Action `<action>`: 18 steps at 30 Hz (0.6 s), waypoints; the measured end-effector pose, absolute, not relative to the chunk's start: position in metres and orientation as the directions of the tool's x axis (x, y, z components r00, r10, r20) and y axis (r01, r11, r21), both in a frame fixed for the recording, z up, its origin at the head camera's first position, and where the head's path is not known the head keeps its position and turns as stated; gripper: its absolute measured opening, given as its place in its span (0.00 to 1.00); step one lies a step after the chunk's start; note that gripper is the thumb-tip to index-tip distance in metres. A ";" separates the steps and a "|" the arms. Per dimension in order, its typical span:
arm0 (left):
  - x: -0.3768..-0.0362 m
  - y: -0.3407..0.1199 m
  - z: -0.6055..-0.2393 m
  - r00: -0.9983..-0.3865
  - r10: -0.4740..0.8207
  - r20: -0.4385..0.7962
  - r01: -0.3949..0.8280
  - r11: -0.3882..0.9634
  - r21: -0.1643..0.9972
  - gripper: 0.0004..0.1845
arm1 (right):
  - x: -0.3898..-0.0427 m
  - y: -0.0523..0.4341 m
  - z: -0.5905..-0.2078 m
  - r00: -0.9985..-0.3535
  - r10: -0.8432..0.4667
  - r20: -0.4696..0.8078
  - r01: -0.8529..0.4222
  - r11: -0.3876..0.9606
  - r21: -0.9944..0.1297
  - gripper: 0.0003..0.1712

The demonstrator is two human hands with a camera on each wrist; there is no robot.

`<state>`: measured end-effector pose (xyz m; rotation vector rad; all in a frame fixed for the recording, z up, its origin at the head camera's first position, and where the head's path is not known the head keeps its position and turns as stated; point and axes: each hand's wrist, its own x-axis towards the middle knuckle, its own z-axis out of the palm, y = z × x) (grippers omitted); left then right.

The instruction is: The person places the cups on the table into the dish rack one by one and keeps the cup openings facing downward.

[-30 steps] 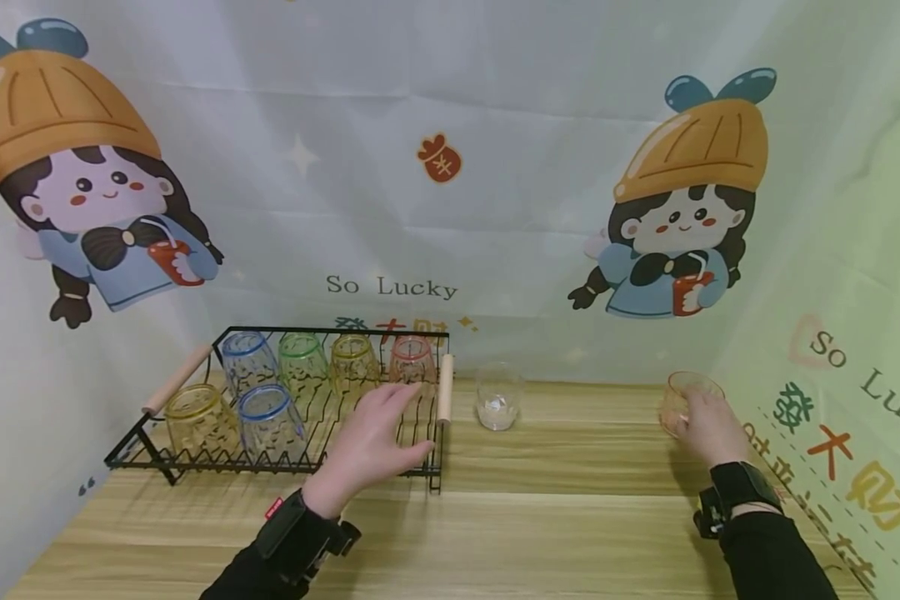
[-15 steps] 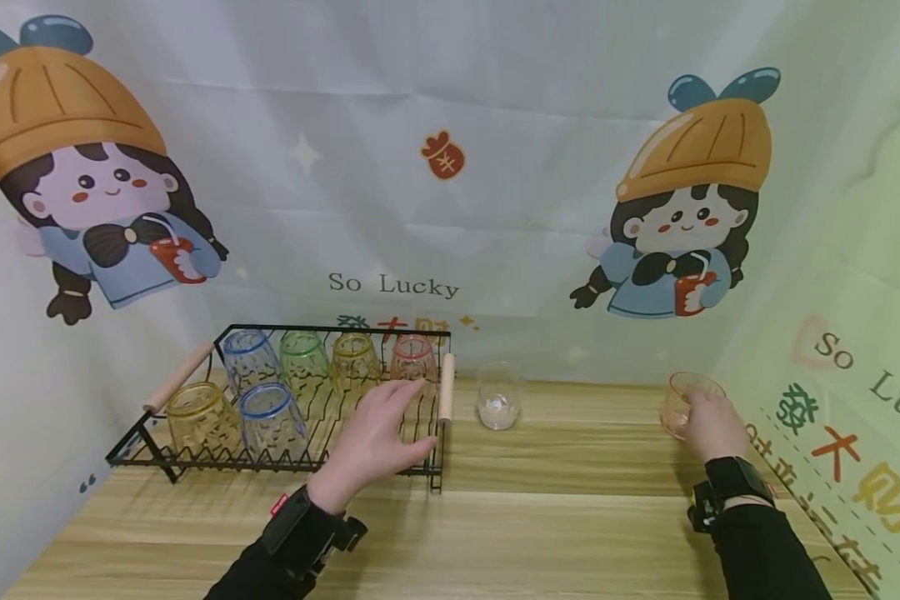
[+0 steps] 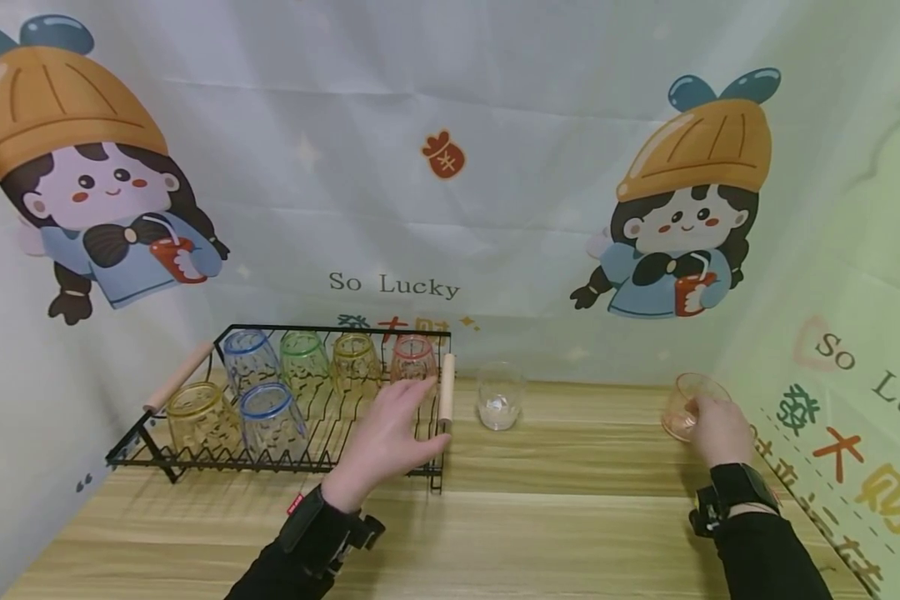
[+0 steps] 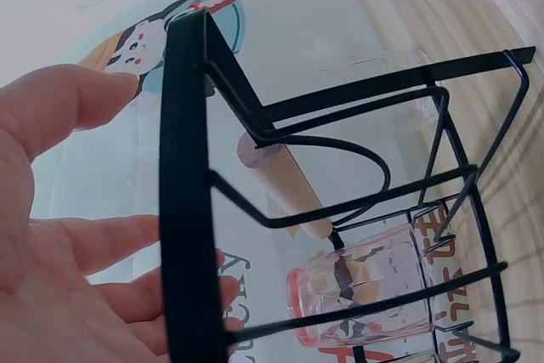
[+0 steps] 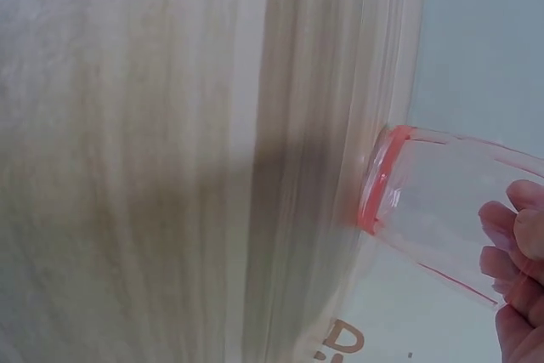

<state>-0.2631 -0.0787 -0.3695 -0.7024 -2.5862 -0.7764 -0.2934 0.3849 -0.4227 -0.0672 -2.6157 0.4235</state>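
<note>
Over the right front part of the black wire drying rack [image 3: 322, 468], my left hand [image 3: 390, 433] hovers with thumb and fingers spread, holding nothing. In the left wrist view those fingers [image 4: 110, 244] lie beside the rack's dark bar, with a pink-rimmed glass [image 4: 365, 286] upside down beyond it. Far to the right, my right hand [image 3: 722, 432] pinches a clear reddish drinking glass [image 3: 678, 417] near its rim. In the right wrist view, the red base of this glass [image 5: 387, 180] is at the wooden surface. Whether it bears fully on the table I cannot tell.
Upside-down blue [image 3: 270, 421], yellow [image 3: 202, 421] and green glasses [image 3: 303, 362] stand in the rack. A clear glass [image 3: 499, 400] stands on the table [image 3: 570, 533] right of the rack's wooden handle [image 3: 446, 390]. A printed cloth [image 3: 525, 208] hangs behind and at the sides.
My left hand has shifted slightly right over the rack. The right hand and the reddish glass have moved slightly right; the glass looks a little more tilted.
</note>
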 end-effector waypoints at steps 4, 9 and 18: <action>-0.262 -0.078 -0.372 -0.816 0.353 0.457 0.550 0.718 0.427 0.43 | -0.291 0.386 -0.423 -0.878 0.147 0.455 -0.012 0.945 -0.328 0.10; -0.262 -0.077 -0.374 -0.824 0.343 0.452 0.546 0.694 0.469 0.43 | -0.286 0.382 -0.423 -0.853 0.161 0.496 -0.022 0.939 -0.342 0.10; -0.262 -0.076 -0.374 -0.834 0.321 0.448 0.533 0.678 0.506 0.44 | -0.280 0.360 -0.422 -0.778 0.155 0.609 -0.112 0.919 -0.378 0.09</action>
